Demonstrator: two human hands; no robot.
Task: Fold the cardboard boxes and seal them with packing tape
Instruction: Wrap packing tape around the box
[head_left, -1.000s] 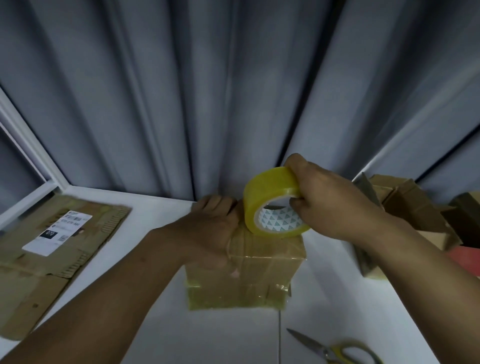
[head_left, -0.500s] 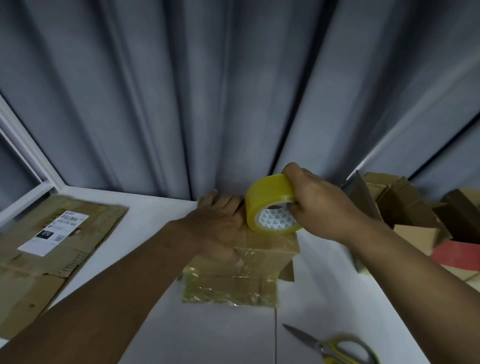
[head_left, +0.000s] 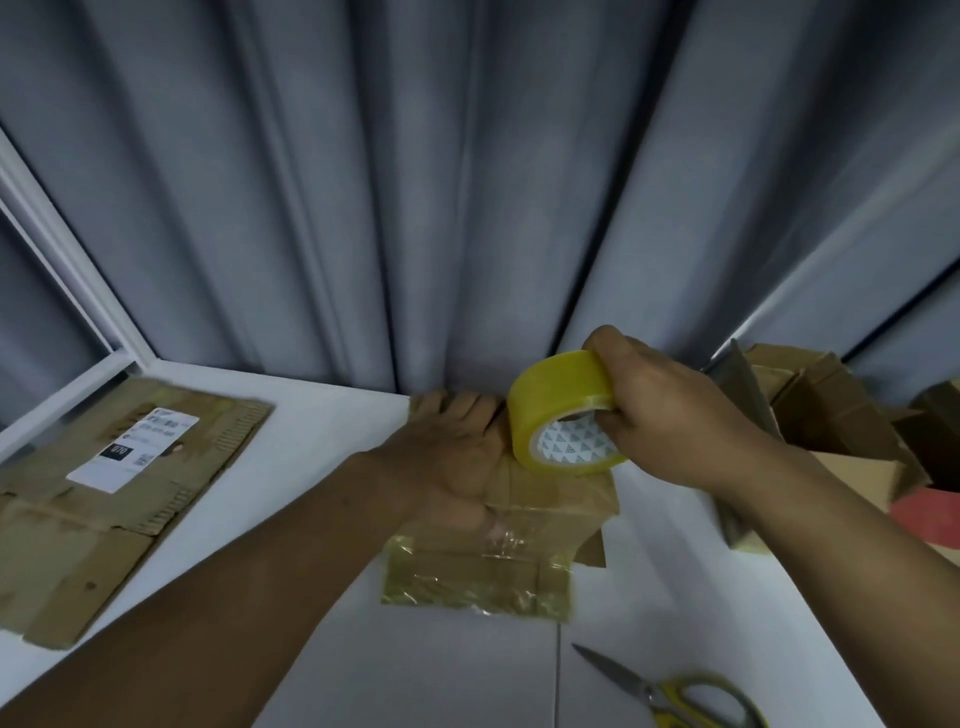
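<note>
A small cardboard box (head_left: 519, 545), wrapped in shiny clear tape on its near side, sits on the white floor in the middle. My left hand (head_left: 447, 457) lies flat on the box's top, fingers spread toward the curtain, pressing it down. My right hand (head_left: 670, 415) grips a yellow roll of packing tape (head_left: 561, 410) at the box's far right top edge, the roll tilted with its patterned core facing me. The far side of the box is hidden behind the hands.
A flattened cardboard box (head_left: 104, 499) with a white shipping label lies at the left. A pile of folded cardboard boxes (head_left: 831, 426) stands at the right, with a red piece (head_left: 930, 514) beside it. Yellow-handled scissors (head_left: 670, 696) lie at the lower right. Grey curtains (head_left: 467, 182) hang behind.
The box has tipped away from me and now shows its taped side lower. My left hand has flattened on top, and my right hand has kept the roll at the far right edge.
</note>
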